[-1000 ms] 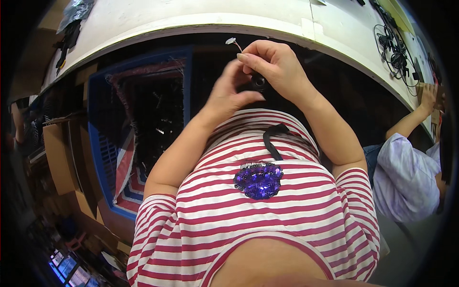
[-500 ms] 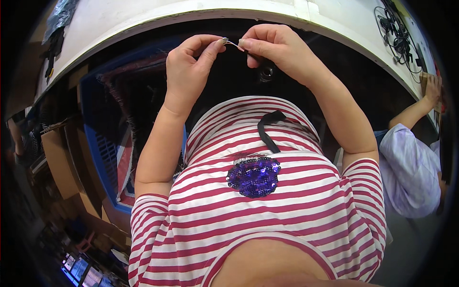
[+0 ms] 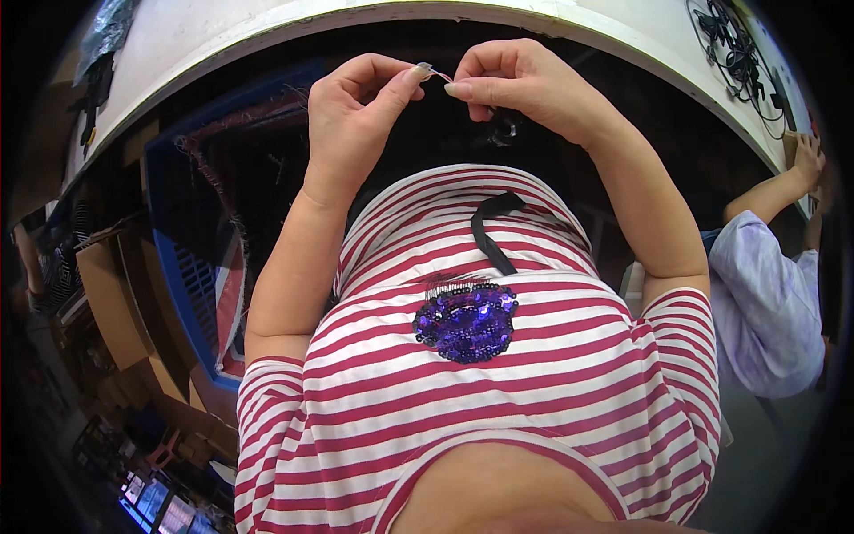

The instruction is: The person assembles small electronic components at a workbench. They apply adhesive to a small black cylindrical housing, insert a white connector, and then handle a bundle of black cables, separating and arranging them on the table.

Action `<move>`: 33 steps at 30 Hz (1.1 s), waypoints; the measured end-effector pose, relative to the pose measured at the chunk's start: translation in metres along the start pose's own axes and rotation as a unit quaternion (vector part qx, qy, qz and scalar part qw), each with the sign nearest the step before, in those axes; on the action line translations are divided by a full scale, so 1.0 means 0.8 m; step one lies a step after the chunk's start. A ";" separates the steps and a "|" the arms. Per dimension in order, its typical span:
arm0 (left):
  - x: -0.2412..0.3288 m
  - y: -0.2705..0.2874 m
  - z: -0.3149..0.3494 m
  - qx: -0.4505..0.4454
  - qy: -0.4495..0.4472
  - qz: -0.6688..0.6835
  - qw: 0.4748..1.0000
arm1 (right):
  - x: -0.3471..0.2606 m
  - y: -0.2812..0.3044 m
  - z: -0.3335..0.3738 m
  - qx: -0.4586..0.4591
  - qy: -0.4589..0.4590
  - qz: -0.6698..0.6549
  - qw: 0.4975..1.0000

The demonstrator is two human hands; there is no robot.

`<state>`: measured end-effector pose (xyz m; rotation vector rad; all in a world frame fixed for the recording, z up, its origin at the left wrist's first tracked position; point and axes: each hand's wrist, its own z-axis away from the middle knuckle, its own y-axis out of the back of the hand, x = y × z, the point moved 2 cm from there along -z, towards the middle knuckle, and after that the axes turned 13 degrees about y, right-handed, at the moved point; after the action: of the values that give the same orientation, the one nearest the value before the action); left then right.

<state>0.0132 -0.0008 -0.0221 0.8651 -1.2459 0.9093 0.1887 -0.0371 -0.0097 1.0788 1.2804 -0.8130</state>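
Both hands are raised close together near the front edge of a white table (image 3: pixel 374 18). Between them runs a short length of thin wires (image 3: pixel 439 73), pale and reddish. My left hand (image 3: pixel 360 111) is closed, thumb and forefinger pinching a tiny piece at the wires' left end; it is too small to make out. The wires' other end is pinched between the thumb and bent fingers of my right hand (image 3: pixel 507 80). Something dark and shiny (image 3: pixel 503 132) shows just below the right hand; its kind is unclear.
A blue plastic basket (image 3: pixel 182 267) stands left of my left forearm, beside cardboard boxes (image 3: pixel 111 294). Black cables (image 3: pixel 734 49) lie bundled on the table at the far right. Near them, a co-worker's arm (image 3: pixel 778 191) reaches to the table edge. Clear plastic wrap (image 3: pixel 108 36) lies at the far left.
Both hands sit slightly higher in the picture, still pinching the wires. The right hand has tilted a little, and the dark shiny thing beneath it has shifted slightly.
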 end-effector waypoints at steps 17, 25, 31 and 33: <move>0.035 -0.004 0.016 0.097 -0.215 -0.262 0.936 | -0.013 -0.008 0.016 0.007 0.069 0.066 0.995; 0.036 -0.006 0.017 0.079 -0.224 -0.294 0.926 | -0.016 -0.012 0.020 0.054 0.072 0.050 0.995; 0.040 -0.010 0.014 0.081 -0.265 -0.351 0.895 | -0.022 -0.008 0.018 0.067 0.085 0.119 0.987; 0.040 -0.010 0.013 0.071 -0.260 -0.361 0.893 | -0.023 -0.008 0.018 0.065 0.090 0.140 0.984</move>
<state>0.0193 -0.0105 0.0103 1.6228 -1.1564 0.1582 0.1851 -0.0540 0.0065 1.4280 1.2002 -0.6029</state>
